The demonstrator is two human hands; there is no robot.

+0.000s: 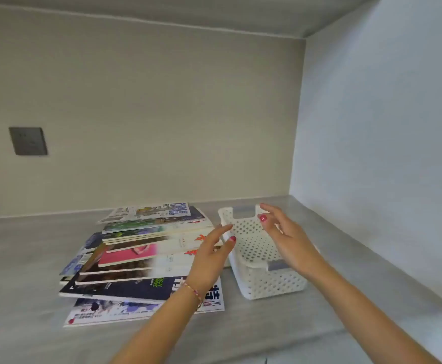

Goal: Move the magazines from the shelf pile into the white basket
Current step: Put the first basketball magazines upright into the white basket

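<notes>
A slanting pile of several magazines (141, 256) lies on the grey shelf, fanned out toward me. Right beside it stands a white perforated basket (264, 282) with grey handle cut-outs; nothing shows inside it. My left hand (212, 256) hovers over the pile's right edge, next to the basket's left wall, fingers spread and holding nothing. My right hand (288, 240) floats over the basket's inside, fingers apart and empty. A bracelet circles my left wrist.
The grey shelf surface (25, 271) runs left and toward me. A beige back wall carries a grey wall socket (28, 141). A pale side wall (385, 153) closes the right side just past the basket. A ceiling panel sits overhead.
</notes>
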